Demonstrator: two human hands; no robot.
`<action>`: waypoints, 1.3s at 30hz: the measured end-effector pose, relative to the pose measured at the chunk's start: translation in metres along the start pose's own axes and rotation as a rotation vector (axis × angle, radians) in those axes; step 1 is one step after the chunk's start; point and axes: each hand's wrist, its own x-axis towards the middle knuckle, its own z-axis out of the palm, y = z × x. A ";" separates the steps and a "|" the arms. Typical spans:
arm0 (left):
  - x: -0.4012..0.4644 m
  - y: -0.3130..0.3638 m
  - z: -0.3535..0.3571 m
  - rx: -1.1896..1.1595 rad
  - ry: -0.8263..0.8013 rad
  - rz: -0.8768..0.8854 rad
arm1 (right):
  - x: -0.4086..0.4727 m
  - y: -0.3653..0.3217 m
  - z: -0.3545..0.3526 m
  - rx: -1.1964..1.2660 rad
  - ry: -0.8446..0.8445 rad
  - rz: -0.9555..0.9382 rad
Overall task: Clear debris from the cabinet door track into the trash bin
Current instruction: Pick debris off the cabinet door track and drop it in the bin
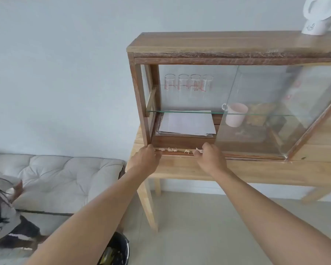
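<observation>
A wooden cabinet (227, 46) with a sliding glass door (266, 111) stands on a light wooden table. Pale debris scraps (172, 149) lie along the bottom door track (180, 152) at the cabinet's left, open side. My left hand (146, 156) rests at the track's left end, by the cabinet's corner post, fingers curled down. My right hand (208, 156) is at the track further right, its fingertips pinched on a pale scrap of debris (199, 150). A dark trash bin (116, 250) stands on the floor below, partly hidden by my left forearm.
The table (180, 169) stands on thin legs over a pale floor. Inside the cabinet are several glasses (188, 83), a pink mug (235, 114) and stacked papers (186, 124). A grey tufted cushion (55, 175) lies left. Another person (2, 213) crouches at the far left. A white object (319, 14) stands atop the cabinet.
</observation>
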 end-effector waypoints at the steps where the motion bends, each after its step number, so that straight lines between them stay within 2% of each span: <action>1: 0.003 0.001 0.002 -0.017 0.007 -0.020 | 0.003 -0.001 0.001 0.007 0.012 0.014; 11: 0.030 0.022 0.005 -0.084 0.064 -0.075 | 0.010 -0.010 0.015 0.084 0.098 0.086; 21: 0.039 0.035 -0.001 0.021 0.042 -0.088 | 0.019 -0.023 0.015 -0.010 0.025 0.086; 26: 0.042 0.032 0.001 0.081 -0.009 -0.053 | 0.023 -0.029 0.015 0.028 -0.009 0.062; 33: 0.042 0.028 -0.002 -0.019 -0.056 -0.027 | 0.025 -0.035 0.016 0.052 -0.005 0.024; 39: 0.025 0.005 0.009 -0.360 0.054 0.020 | 0.013 -0.019 0.014 0.317 -0.064 -0.023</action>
